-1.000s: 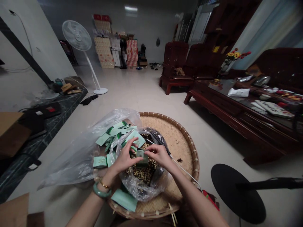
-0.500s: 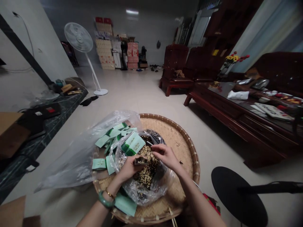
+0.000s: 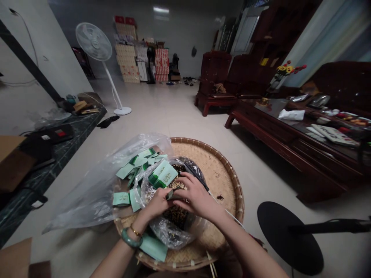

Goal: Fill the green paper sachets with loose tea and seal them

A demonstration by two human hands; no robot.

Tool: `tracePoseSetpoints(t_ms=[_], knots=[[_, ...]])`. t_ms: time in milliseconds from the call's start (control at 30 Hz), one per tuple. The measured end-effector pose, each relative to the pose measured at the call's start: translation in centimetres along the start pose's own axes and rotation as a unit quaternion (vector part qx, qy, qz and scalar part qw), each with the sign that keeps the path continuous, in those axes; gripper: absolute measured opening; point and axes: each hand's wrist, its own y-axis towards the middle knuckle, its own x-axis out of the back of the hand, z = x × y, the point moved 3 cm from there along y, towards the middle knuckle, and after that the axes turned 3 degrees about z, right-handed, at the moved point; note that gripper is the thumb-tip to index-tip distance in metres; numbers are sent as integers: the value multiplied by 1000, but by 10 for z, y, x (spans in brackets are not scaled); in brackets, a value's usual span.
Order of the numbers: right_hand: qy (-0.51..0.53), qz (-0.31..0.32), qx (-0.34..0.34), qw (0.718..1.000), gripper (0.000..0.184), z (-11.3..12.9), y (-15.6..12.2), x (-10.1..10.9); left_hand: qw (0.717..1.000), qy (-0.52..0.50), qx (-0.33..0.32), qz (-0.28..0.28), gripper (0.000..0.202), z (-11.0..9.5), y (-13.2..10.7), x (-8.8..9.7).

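Note:
My left hand (image 3: 158, 202) pinches a small green packet (image 3: 170, 194), seen nearly edge-on. My right hand (image 3: 195, 195) is at the packet's far end, thumb and fingers closing around its edge and partly hiding it. Both hands are over a clear plastic bag (image 3: 174, 237) of mixed dark and pale dried bits (image 3: 175, 216). On the bag's left rim lies a stack of flat green packets (image 3: 162, 174). More green packets (image 3: 139, 164) are heaped on the left. Beside my right hand, a slim dark stick-like item (image 3: 198, 177) rests, with a thin white cord or rod (image 3: 227, 212) beyond it.
All this sits on a round woven bamboo tray (image 3: 223, 162). A large clear plastic sheet or bag (image 3: 87, 200) spreads left of it. A black round stand base (image 3: 290, 237) is on the floor at right, with a low wooden table (image 3: 275, 135) behind. A white fan (image 3: 113, 88) stands at far left.
My right hand has moved left and down from the dried bits to the packet. The packet's opening faced up before; now it is seen as a thin edge. The slim dark item now shows plainly.

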Motion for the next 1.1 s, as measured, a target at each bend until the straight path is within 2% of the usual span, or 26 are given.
tracePoseSetpoints(t_ms=[133,200,367,500,600,667,733,833,900,1000,1100], knots=[[57,31,3,998,18,-13,7,-5,998,-47,35,36,16,-2,4,-4],[84,44,-9,995,17,-17,6,-7,995,-77,58,37,19,-2,5,-8],[145,-16,-53,988,22,-25,-1,-3,990,-101,101,3,21,-2,4,-12],[174,33,-45,983,12,-25,1,-8,987,-122,102,6,16,-8,6,-14],[199,52,-58,977,11,-25,5,-13,986,-126,106,1,16,-11,8,-13],[215,33,-68,974,10,-27,6,-14,986,-125,108,-6,16,-11,8,-13],[232,-22,-91,968,11,-31,5,-13,986,-125,110,-13,17,-11,8,-14],[246,-104,-144,953,36,-37,2,-15,986,-122,113,-24,19,-11,8,-16],[222,-118,-155,955,40,-39,3,-19,987,-117,110,-27,19,-12,9,-18],[168,-124,-142,968,26,-42,7,-27,987,-99,118,-35,22,-14,11,-20],[159,-129,-134,970,33,-49,12,-32,984,-97,139,-54,29,-16,10,-18]])
